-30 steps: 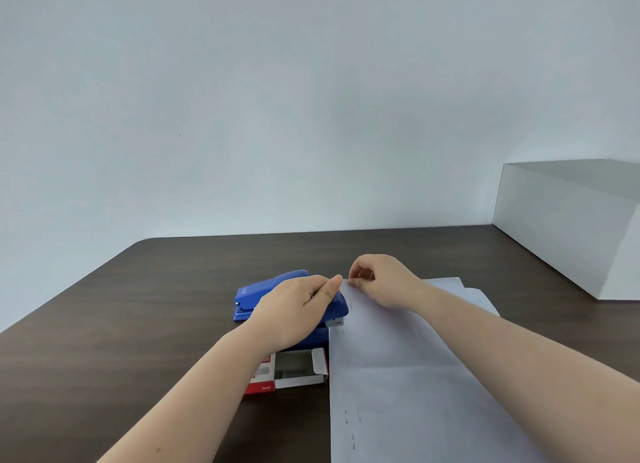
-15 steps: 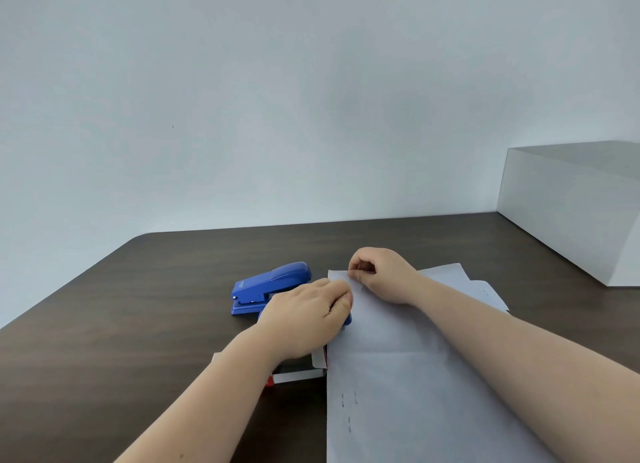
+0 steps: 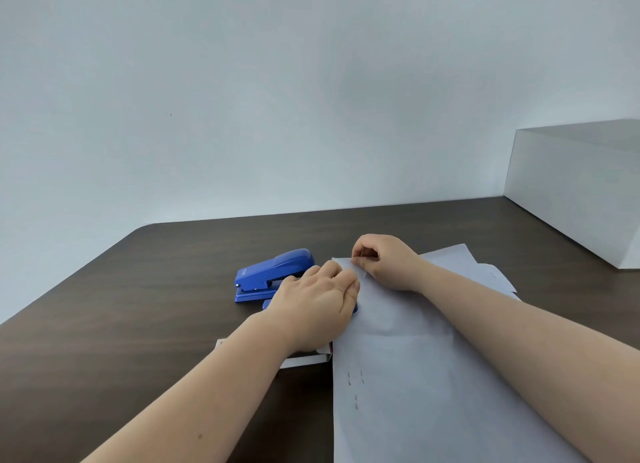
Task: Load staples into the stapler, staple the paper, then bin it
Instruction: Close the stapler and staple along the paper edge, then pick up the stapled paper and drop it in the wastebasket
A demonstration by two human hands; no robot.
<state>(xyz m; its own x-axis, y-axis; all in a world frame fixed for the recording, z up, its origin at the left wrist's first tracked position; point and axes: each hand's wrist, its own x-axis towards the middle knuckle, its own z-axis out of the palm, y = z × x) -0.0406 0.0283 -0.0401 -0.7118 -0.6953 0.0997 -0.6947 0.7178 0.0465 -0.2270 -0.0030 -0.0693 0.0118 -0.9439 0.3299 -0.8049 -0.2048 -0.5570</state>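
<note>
A white sheet of paper (image 3: 415,376) lies on the dark table, with several staples along its near left edge. My right hand (image 3: 384,263) pinches the sheet's far left corner. My left hand (image 3: 318,310) lies palm down over a blue stapler (image 3: 354,308) at the paper's left edge. Only the stapler's blue ends show beside the hand. A white and red staple box (image 3: 304,360) lies open under my left wrist, mostly hidden.
A second blue stapler-like tool (image 3: 273,275) stands just behind my left hand. A large white box (image 3: 571,192) sits at the far right of the dark wooden table (image 3: 138,306). More white sheets (image 3: 491,275) lie under the top one.
My left hand has slid right and nearer onto the paper's edge, uncovering the blue tool behind it. My right hand keeps its pinch on the corner.
</note>
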